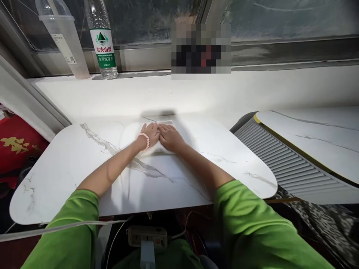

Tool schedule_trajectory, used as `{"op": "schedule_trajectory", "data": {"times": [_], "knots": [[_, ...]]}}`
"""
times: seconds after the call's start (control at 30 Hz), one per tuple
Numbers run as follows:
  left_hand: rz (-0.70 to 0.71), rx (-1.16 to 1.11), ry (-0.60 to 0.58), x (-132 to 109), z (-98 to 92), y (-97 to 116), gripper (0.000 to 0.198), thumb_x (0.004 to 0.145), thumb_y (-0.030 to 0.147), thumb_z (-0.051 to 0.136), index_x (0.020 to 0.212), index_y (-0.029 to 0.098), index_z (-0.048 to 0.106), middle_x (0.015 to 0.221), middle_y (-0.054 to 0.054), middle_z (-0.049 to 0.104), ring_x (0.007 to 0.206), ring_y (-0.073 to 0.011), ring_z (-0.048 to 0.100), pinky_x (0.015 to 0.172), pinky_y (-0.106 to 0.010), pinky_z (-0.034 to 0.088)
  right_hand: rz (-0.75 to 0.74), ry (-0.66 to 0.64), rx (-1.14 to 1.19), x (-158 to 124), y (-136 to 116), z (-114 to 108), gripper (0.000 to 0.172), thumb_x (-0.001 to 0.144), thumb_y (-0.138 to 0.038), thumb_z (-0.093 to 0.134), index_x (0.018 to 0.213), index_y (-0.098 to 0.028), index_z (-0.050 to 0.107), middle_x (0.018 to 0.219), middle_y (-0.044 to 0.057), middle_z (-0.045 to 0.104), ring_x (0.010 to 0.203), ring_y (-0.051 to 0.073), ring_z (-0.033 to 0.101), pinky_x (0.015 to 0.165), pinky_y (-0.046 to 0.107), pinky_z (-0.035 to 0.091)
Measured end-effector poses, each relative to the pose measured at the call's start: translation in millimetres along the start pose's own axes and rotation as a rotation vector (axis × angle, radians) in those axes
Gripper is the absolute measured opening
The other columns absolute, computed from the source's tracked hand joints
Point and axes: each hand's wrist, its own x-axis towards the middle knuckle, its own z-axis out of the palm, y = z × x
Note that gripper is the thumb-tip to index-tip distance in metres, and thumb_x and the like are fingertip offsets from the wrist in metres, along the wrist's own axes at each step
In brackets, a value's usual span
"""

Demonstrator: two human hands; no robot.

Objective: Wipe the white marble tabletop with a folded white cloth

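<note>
Tabletop [70, 168]: white, marbled.
Left hand [152, 133]: palm down on white item [157, 149], possibly cloth.
Right hand [170, 139]: alongside, touching; either grip indeterminable.

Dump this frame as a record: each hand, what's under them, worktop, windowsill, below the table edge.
left_hand: left hand on top of a white cloth-like item; grip unclear; pink coiled band at wrist
right_hand: right hand on the same item, fingertips close to the left hand's; grip unclear
under_hands: white cloth-like item, largely covered; exact type unclear
worktop: white marbled table
windowsill: translucent lidded cup, labelled water bottle, both upright
below_edge: power strip with white plug
</note>
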Motion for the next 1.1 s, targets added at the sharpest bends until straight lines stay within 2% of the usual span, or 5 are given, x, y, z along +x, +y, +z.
{"op": "schedule_trajectory", "data": {"times": [0.27,0.53,0.87,0.97,1.1], "knots": [[-0.027,0.007,0.004,33,-4.6,-23,0.044,0.095,0.016,0.028,0.136,0.008,0.042,0.149,-0.015,0.044,0.141,-0.0195,0.036,0.119,-0.041,0.018,0.060,-0.008,-0.014,43,13,14,0.050,0.091,-0.018,0.033,0.136,-0.003,0.051,0.143,0.018,0.053,0.134,0.028,0.046,0.114,0.042,0.030],[-0.013,0.015,0.023,-8,0.5,-15,0.048,0.095,0.018,0.029,0.140,0.007,0.039,0.155,-0.015,0.037,0.146,-0.0223,0.028,0.121,-0.044,0.016,0.043,-0.005,-0.060,8,-18,3,0.050,0.092,-0.018,0.032,0.136,-0.002,0.050,0.144,0.020,0.051,0.136,0.028,0.043,0.112,0.043,0.030],[0.121,-0.112,-0.016,-93,-13.6,-11,0.044,0.092,0.021,0.033,0.132,0.013,0.047,0.152,-0.011,0.043,0.143,-0.0202,0.034,0.122,-0.044,0.018,-0.333,0.108,0.343,-139,-132,-66,0.031,0.089,-0.013,0.040,0.105,-0.014,0.066,0.093,0.011,0.073,0.084,0.020,0.064,0.075,0.033,0.049],[0.100,-0.122,-0.007,-92,-13.6,-13,0.043,0.092,0.021,0.033,0.131,0.014,0.048,0.151,-0.011,0.044,0.143,-0.0209,0.035,0.121,-0.046,0.019,-0.572,-0.232,0.628,-193,-157,-68,0.039,0.086,-0.009,0.046,0.121,-0.018,0.062,0.095,0.006,0.073,0.085,0.017,0.065,0.077,0.029,0.051],[0.100,-0.124,-0.013,-91,-13.8,-11,0.044,0.092,0.020,0.032,0.132,0.013,0.048,0.151,-0.012,0.044,0.144,-0.0211,0.033,0.122,-0.046,0.018,-0.414,-0.411,0.643,-244,-162,-38,0.046,0.081,-0.010,0.056,0.123,-0.025,0.064,0.120,0.006,0.069,0.110,0.023,0.062,0.092,0.035,0.050]]}}
